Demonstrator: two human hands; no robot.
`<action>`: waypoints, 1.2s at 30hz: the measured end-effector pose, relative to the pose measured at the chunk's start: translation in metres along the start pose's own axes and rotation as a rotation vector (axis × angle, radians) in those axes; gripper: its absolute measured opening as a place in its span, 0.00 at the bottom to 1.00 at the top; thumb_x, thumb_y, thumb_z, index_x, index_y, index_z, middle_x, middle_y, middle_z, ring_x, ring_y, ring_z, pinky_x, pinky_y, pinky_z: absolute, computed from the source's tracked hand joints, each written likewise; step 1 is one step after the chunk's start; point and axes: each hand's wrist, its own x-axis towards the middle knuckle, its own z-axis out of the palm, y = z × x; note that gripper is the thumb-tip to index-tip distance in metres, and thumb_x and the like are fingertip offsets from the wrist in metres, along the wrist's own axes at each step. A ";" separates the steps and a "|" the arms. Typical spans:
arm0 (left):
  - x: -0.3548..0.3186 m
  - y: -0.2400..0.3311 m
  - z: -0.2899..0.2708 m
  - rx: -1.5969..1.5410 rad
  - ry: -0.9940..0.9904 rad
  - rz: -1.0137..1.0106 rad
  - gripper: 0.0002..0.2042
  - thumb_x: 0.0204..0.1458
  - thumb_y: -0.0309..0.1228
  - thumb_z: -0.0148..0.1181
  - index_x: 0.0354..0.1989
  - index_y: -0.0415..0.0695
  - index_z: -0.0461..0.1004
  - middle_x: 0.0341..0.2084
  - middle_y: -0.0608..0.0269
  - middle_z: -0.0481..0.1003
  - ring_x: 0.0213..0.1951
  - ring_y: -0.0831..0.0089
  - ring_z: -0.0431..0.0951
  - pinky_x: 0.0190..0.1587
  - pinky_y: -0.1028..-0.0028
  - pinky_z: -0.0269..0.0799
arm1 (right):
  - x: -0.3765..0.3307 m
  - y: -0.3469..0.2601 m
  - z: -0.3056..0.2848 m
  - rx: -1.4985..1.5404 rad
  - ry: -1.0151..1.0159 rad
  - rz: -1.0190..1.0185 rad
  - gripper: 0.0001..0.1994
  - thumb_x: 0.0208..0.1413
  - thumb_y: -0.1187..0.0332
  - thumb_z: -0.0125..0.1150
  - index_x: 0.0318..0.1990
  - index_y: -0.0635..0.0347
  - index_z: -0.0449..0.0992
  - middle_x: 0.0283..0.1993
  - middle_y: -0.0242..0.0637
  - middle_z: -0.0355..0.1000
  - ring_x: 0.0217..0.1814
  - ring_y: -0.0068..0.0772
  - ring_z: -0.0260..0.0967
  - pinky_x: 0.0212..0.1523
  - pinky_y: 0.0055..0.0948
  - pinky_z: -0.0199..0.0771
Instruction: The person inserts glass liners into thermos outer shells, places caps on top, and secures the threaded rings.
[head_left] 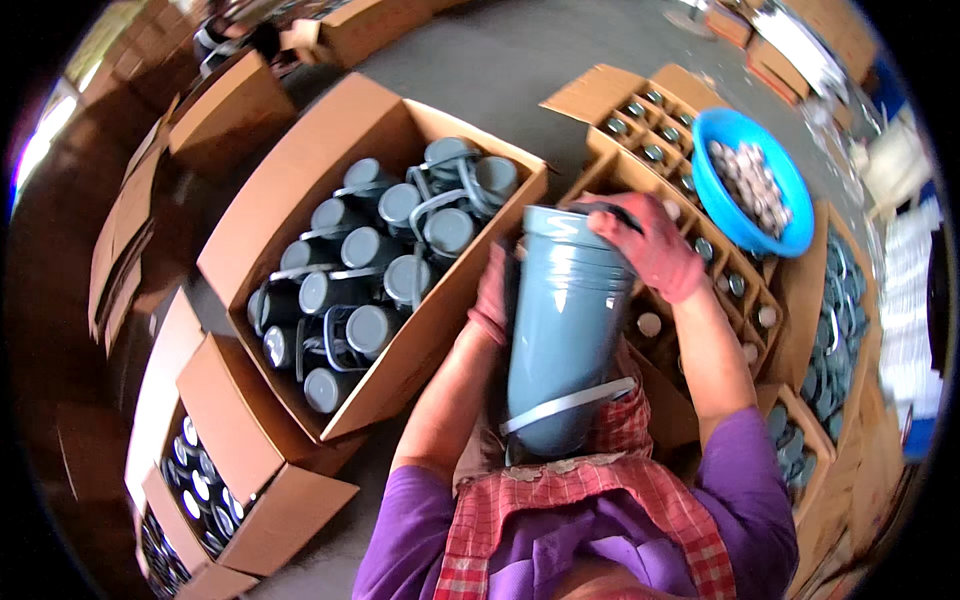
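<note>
I hold a tall grey-blue plastic bucket (pixel 565 330) upright against my lap, its thin handle hanging near its lower end. My left hand (pixel 493 293), in a pink glove, grips the bucket's left side below the rim. My right hand (pixel 650 243), also gloved in pink, rests over the rim at the top, fingers pressed on a dark part at the mouth. I wear purple sleeves and a red checked apron (pixel 560 500).
A large open cardboard box (pixel 300 190) at my left holds several grey buckets lying on their sides. Divided cartons (pixel 640 120) stand to the right with small parts, under a blue bowl (pixel 750 180) of pale pieces. More cartons (pixel 230 470) sit lower left.
</note>
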 end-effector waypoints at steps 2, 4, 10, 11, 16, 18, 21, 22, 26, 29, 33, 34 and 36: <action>0.025 0.040 -0.021 -0.182 -0.297 -0.098 0.43 0.48 0.69 0.35 0.55 0.40 0.63 0.51 0.48 0.68 0.47 0.59 0.72 0.50 0.65 0.70 | 0.018 -0.017 0.009 0.261 -0.186 -0.024 0.22 0.54 0.48 0.51 0.38 0.60 0.78 0.32 0.47 0.74 0.37 0.44 0.74 0.37 0.33 0.70; 0.047 0.064 -0.027 -0.344 -0.468 -0.096 0.44 0.48 0.69 0.32 0.59 0.38 0.58 0.56 0.50 0.63 0.55 0.58 0.65 0.58 0.63 0.59 | 0.032 -0.024 0.024 0.398 -0.147 -0.255 0.22 0.54 0.48 0.51 0.38 0.59 0.78 0.31 0.46 0.74 0.36 0.44 0.73 0.38 0.32 0.70; -0.002 0.118 0.041 -0.006 -0.640 0.458 0.46 0.46 0.71 0.31 0.65 0.44 0.51 0.62 0.46 0.53 0.63 0.52 0.55 0.64 0.55 0.46 | 0.008 0.084 0.036 0.450 -0.091 0.032 0.36 0.54 0.37 0.41 0.56 0.62 0.66 0.53 0.44 0.69 0.55 0.36 0.66 0.57 0.32 0.62; -0.002 0.125 0.040 -0.042 -0.472 0.540 0.46 0.46 0.70 0.31 0.65 0.44 0.50 0.63 0.46 0.51 0.63 0.52 0.54 0.64 0.54 0.45 | 0.009 0.075 0.036 0.366 -0.135 0.137 0.38 0.52 0.35 0.42 0.57 0.62 0.64 0.54 0.43 0.68 0.57 0.32 0.64 0.58 0.31 0.60; -0.004 0.132 0.014 0.249 0.029 0.522 0.43 0.49 0.65 0.37 0.63 0.41 0.52 0.63 0.41 0.49 0.60 0.48 0.58 0.61 0.50 0.53 | 0.040 -0.001 0.042 0.706 -0.070 -0.247 0.39 0.50 0.34 0.43 0.58 0.59 0.64 0.51 0.46 0.68 0.54 0.41 0.65 0.55 0.35 0.62; -0.015 0.131 0.007 0.364 0.127 0.523 0.41 0.50 0.63 0.38 0.63 0.39 0.52 0.62 0.40 0.51 0.59 0.48 0.60 0.60 0.51 0.56 | 0.043 0.011 0.035 0.460 -0.094 -0.335 0.38 0.50 0.33 0.40 0.56 0.55 0.66 0.51 0.49 0.68 0.56 0.50 0.63 0.58 0.40 0.60; -0.022 0.140 0.024 0.458 -0.088 0.722 0.36 0.53 0.55 0.42 0.59 0.35 0.56 0.55 0.39 0.60 0.54 0.50 0.67 0.56 0.54 0.62 | 0.001 0.104 0.057 0.007 -0.013 0.027 0.25 0.51 0.43 0.49 0.49 0.50 0.71 0.46 0.45 0.71 0.50 0.47 0.67 0.50 0.40 0.67; -0.024 0.140 0.020 0.540 0.042 0.650 0.40 0.48 0.59 0.47 0.57 0.33 0.59 0.53 0.39 0.63 0.54 0.46 0.66 0.57 0.52 0.60 | -0.016 0.129 0.065 -0.137 -0.036 0.200 0.23 0.52 0.44 0.50 0.48 0.49 0.72 0.40 0.45 0.73 0.47 0.47 0.69 0.47 0.40 0.68; 0.003 0.136 0.031 0.837 -0.481 0.852 0.14 0.48 0.34 0.53 0.31 0.32 0.73 0.32 0.46 0.75 0.34 0.55 0.76 0.41 0.63 0.73 | -0.024 0.164 0.052 -0.367 0.122 0.423 0.21 0.47 0.50 0.59 0.41 0.57 0.74 0.36 0.43 0.73 0.42 0.46 0.70 0.46 0.39 0.69; 0.002 0.148 0.034 1.083 -0.106 0.740 0.24 0.46 0.49 0.57 0.35 0.36 0.73 0.32 0.49 0.76 0.35 0.58 0.76 0.42 0.63 0.70 | -0.054 0.206 0.056 -0.547 -0.210 0.561 0.23 0.44 0.52 0.62 0.44 0.55 0.72 0.47 0.45 0.68 0.49 0.47 0.66 0.49 0.40 0.67; 0.047 0.164 0.017 0.215 0.197 0.436 0.21 0.52 0.46 0.50 0.47 0.42 0.70 0.41 0.55 0.74 0.45 0.60 0.72 0.51 0.61 0.65 | -0.075 0.223 0.082 -0.529 -0.234 0.519 0.34 0.39 0.63 0.69 0.57 0.51 0.61 0.62 0.47 0.52 0.60 0.53 0.55 0.57 0.42 0.62; 0.055 0.160 0.008 -0.023 0.242 0.359 0.21 0.54 0.45 0.49 0.50 0.44 0.69 0.43 0.57 0.74 0.47 0.61 0.72 0.53 0.61 0.64 | -0.082 0.226 0.079 -0.518 -0.234 0.551 0.38 0.38 0.66 0.70 0.60 0.50 0.58 0.63 0.47 0.49 0.61 0.55 0.54 0.59 0.43 0.61; 0.072 0.134 -0.026 0.037 0.147 0.529 0.20 0.54 0.44 0.49 0.50 0.45 0.70 0.46 0.58 0.71 0.51 0.63 0.68 0.57 0.60 0.59 | -0.087 0.241 0.085 -0.499 -0.237 0.570 0.42 0.39 0.67 0.69 0.63 0.47 0.52 0.65 0.51 0.48 0.62 0.58 0.52 0.60 0.45 0.60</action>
